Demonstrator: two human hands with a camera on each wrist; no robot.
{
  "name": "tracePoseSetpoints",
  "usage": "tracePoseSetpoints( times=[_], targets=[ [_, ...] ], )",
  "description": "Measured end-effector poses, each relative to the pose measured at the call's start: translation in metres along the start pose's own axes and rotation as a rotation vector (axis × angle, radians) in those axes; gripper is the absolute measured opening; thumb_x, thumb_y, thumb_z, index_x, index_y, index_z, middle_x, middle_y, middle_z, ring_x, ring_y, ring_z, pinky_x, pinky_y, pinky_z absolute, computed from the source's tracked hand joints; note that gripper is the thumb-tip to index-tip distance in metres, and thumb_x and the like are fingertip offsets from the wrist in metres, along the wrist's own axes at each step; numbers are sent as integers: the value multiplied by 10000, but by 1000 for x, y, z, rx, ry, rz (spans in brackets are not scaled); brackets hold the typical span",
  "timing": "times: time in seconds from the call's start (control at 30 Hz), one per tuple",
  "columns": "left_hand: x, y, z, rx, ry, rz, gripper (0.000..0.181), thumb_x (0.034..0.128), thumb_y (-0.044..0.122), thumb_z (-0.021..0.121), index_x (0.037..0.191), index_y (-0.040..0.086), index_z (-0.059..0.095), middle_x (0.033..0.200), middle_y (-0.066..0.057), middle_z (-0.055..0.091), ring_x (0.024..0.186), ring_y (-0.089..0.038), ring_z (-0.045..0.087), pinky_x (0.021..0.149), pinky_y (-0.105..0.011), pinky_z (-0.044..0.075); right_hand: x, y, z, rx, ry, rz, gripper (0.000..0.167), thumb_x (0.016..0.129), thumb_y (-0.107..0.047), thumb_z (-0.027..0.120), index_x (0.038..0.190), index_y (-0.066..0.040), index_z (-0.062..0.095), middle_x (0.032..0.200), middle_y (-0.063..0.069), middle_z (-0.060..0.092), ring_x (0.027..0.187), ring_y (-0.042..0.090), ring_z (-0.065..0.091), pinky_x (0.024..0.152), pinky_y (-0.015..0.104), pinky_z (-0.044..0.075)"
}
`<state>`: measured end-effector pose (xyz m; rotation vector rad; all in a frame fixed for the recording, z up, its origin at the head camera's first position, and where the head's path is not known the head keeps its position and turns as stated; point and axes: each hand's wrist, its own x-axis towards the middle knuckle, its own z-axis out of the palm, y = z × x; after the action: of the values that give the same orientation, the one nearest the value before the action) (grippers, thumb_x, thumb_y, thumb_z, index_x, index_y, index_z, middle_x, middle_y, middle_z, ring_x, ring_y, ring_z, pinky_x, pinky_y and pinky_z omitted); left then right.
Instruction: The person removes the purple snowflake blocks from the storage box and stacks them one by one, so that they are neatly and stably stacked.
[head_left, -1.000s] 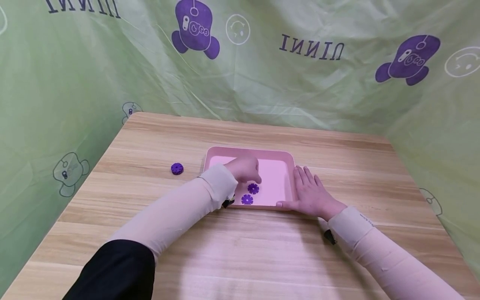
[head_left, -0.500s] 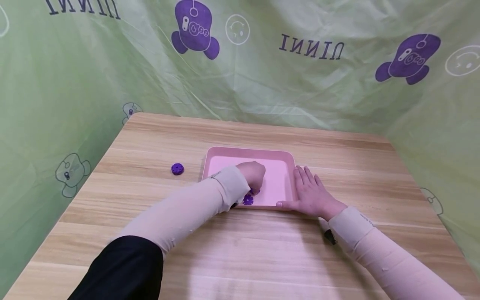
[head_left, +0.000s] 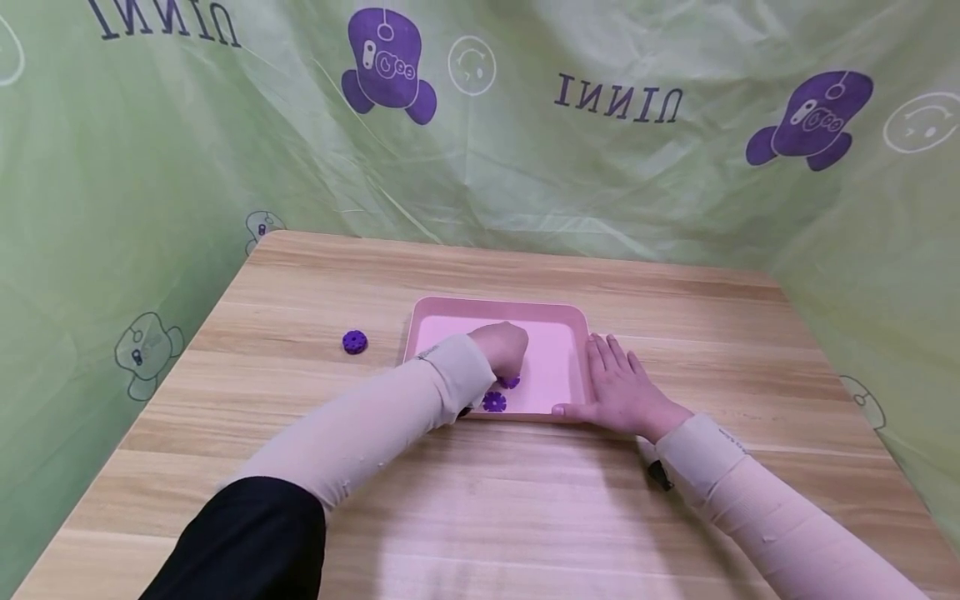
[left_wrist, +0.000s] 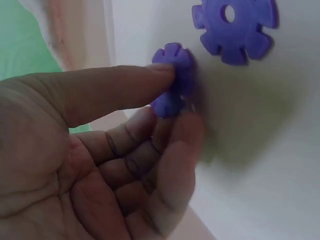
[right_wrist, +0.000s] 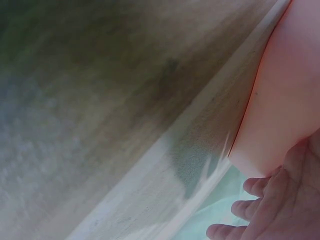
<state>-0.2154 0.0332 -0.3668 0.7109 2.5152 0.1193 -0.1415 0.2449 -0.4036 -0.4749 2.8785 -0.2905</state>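
Note:
A pink tray (head_left: 551, 354) lies on the table, with two notched purple snowflake discs near its front side. Reaching into it, my left hand (head_left: 501, 346) pinches one snowflake disc (left_wrist: 167, 106) between thumb and forefinger. That disc is tipped off flat in the left wrist view, and its far part is hidden by the hand in the head view. The other snowflake disc (head_left: 493, 402) lies flat just nearer to me. My right hand (head_left: 626, 390) rests at the tray's right side, fingers straight along the outer wall and thumb on the front corner.
Left of the tray, on the wooden table (head_left: 480, 517), sits a small stack of purple discs (head_left: 355, 342). A green printed curtain (head_left: 510, 183) hangs behind the table and along its sides.
My left hand has moved slightly right and down onto the farther snowflake disc and taken it between thumb and finger. The right hand stays on the tray's side.

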Motion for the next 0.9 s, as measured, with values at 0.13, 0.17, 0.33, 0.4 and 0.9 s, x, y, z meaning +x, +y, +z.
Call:
tracePoseSetpoints(
  times=[0.13,0.17,0.33,0.4,0.9],
  targets=[
    [-2,-8,-1,-60,27,40,305,897,-29,626,672,146,516,703,-26,555,584,-139,457,522,-252,404,0,0,1,-4,0,-3,1255,871,-744,623,1558,174,110,1636,355,134,1510,536,81,1189,694,118],
    [-4,-11,-2,-67,32,57,314,900,-37,607,669,149,504,672,-13,522,568,-134,444,513,-249,395,1,0,1,-8,-1,-3,1255,873,-745,620,1557,175,110,1635,357,134,1510,537,81,1189,694,117],
    [-16,-32,-16,-251,58,76,344,895,-85,575,652,129,459,599,3,459,509,-109,407,476,-227,364,1,0,0,-24,-8,4,1256,871,-769,600,1558,172,129,1634,357,141,1519,516,79,1195,683,113],
    [-22,-43,-22,-346,91,57,300,908,-64,611,686,106,501,626,-9,524,532,-109,467,497,-223,399,0,0,-1,-30,-10,7,1256,870,-777,592,1558,170,137,1634,356,144,1524,505,81,1198,679,116],
    [-46,-109,-25,-761,297,19,116,980,8,624,1056,-65,672,938,-147,697,828,-252,670,736,-287,595,0,-2,-2,-43,-18,6,1226,889,-737,603,1556,175,128,1638,353,134,1522,512,72,1200,676,109]
  ],
)
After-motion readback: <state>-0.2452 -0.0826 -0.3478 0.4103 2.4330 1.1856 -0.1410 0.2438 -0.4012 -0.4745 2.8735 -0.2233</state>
